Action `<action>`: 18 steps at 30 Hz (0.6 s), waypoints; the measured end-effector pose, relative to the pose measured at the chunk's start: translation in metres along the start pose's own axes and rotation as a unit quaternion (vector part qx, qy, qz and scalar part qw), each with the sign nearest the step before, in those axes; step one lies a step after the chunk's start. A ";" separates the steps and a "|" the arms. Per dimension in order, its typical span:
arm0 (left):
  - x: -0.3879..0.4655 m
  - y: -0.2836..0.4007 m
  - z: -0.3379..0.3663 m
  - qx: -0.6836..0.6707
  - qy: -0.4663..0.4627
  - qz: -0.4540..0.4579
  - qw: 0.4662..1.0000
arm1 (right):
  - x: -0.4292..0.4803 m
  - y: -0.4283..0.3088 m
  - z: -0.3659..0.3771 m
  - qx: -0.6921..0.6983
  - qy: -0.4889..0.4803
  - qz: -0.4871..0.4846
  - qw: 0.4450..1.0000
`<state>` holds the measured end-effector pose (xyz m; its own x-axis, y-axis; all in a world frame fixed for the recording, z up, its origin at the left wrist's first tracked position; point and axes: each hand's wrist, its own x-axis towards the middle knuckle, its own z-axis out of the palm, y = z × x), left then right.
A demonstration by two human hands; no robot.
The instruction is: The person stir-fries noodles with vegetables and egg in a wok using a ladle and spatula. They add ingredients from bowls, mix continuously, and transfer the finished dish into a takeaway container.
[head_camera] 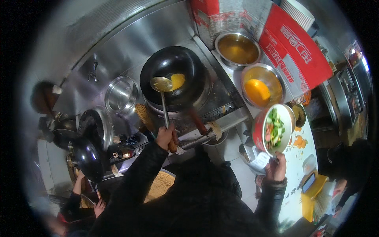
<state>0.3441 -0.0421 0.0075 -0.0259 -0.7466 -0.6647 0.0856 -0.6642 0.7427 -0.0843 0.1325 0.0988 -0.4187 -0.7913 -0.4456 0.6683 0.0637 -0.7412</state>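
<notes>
My left hand point(166, 138) grips the wooden handle of a long metal ladle point(164, 108). The bowl of the ladle rests inside a black wok point(189, 63) on the stove, touching or beside a patch of yellow food point(177, 81) that looks like cooking egg. A wooden wok handle point(197, 122) points towards me, free of either hand. Off to the right, my right hand point(276, 168) holds a red-and-white bowl point(258, 134) by its near rim. Chopped green vegetables point(276, 124) and some pinkish pieces lie in that tilted bowl. A white paper slip point(262, 160) hangs by the fingers.
Steel bowls of amber liquid point(238, 49) and orange-yellow liquid point(260, 89) stand beside a red cardboard box point(296, 50). Left of the wok are an empty-looking metal basin point(120, 94) and a bamboo brush point(143, 117). Another person's hands point(99, 207) work at lower left near a second wok point(87, 158).
</notes>
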 end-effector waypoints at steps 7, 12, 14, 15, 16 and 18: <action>0.001 -0.007 -0.026 -0.050 -0.040 0.095 0.993 | 0.020 -0.012 0.159 -0.064 -0.064 -0.029 0.995; 0.005 -0.012 -0.022 -0.044 -0.013 -0.020 0.999 | 0.038 -0.001 0.206 -0.048 -0.026 -0.052 0.997; 0.009 -0.010 -0.022 -0.029 -0.035 0.048 0.998 | 0.045 0.003 0.215 -0.028 -0.008 -0.047 0.998; 0.010 -0.009 -0.023 -0.014 0.001 0.086 0.996 | 0.049 0.004 0.218 -0.020 -0.009 -0.043 0.999; 0.010 -0.008 -0.024 0.007 0.005 0.127 0.992 | 0.051 0.005 0.220 -0.018 -0.015 -0.044 0.999; 0.006 -0.006 -0.029 0.054 0.011 0.092 0.994 | 0.055 0.006 0.224 -0.017 -0.024 -0.048 0.998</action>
<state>0.3726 -0.0410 -0.0036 0.0029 -0.8556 -0.5176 -0.0210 -0.5176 0.8554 0.0346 -0.0472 0.1823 -0.4490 -0.8235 -0.3469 0.6053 0.0053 -0.7960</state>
